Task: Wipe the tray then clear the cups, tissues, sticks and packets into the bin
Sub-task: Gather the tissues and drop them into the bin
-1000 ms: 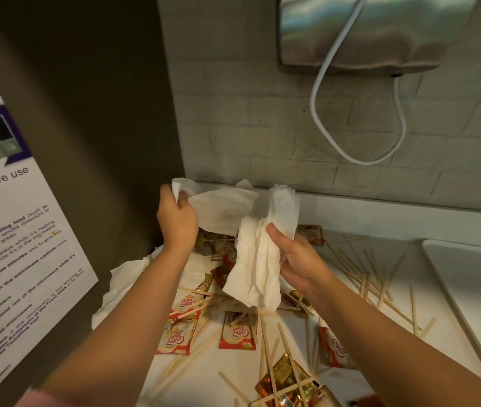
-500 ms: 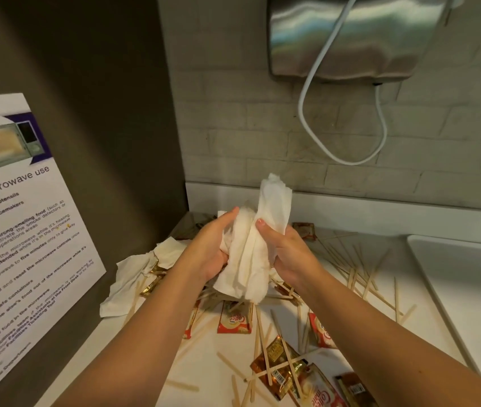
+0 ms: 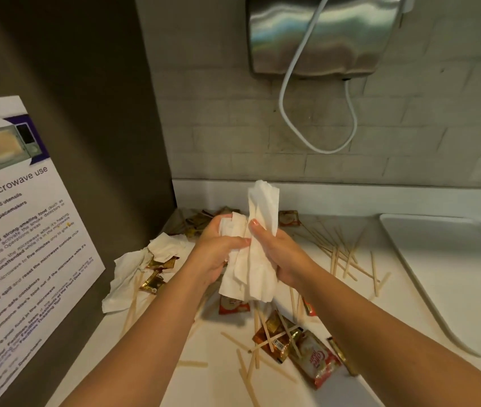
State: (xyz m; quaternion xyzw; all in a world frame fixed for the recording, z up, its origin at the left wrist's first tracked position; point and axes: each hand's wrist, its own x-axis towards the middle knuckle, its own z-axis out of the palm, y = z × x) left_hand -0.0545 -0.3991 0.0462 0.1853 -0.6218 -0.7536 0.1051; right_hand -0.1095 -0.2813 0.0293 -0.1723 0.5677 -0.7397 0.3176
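Note:
Both my hands hold a bunch of white tissues [image 3: 255, 259] above the white counter. My left hand [image 3: 214, 254] grips the bunch from the left, and my right hand [image 3: 277, 254] grips it from the right with the thumb on top. More crumpled tissues [image 3: 133, 268] lie at the left by the dark panel. Wooden sticks [image 3: 342, 254] and red and gold packets [image 3: 301, 345] are scattered over the counter. The white tray [image 3: 450, 277] lies at the right. No cups or bin show.
A dark panel with a microwave notice [image 3: 19, 245] stands at the left. A steel wall unit [image 3: 318, 33] with a white cord [image 3: 292, 113] hangs on the tiled wall behind. The counter's front edge runs below my forearms.
My left hand brought its separate tissue over to the bunch in my right hand. Both hands now squeeze the tissues together, and the view has tilted up slightly.

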